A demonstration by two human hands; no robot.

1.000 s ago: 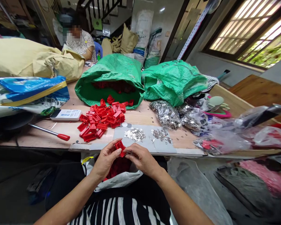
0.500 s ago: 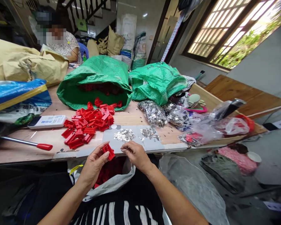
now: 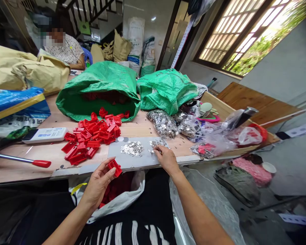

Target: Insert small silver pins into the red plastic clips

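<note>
My left hand (image 3: 100,182) pinches a red plastic part (image 3: 114,167) between thumb and fingers, just in front of the table edge. The part is a small hollow housing, its open side turned up. My right hand (image 3: 166,158) is at the right-hand pile of small metal pieces (image 3: 155,143), fingertips together and touching the pile. Whatever is between those fingertips is too small to make out. Left of it lies a second pile of shiny flat metal pieces (image 3: 132,148). Both piles rest on a grey sheet (image 3: 117,159). Many red parts (image 3: 91,136) are heaped to the left.
A green sack (image 3: 99,80) with red parts inside lies open behind the heap. Bags of metal pieces (image 3: 163,124) stand right of it. A red-handled lever (image 3: 41,163) juts in at left. An open white sack (image 3: 124,204) sits at my lap. Another person (image 3: 63,47) sits behind.
My right hand has moved right and forward, from beside the red part to the right-hand metal pile. My left hand still holds the red part. The view has shifted slightly.
</note>
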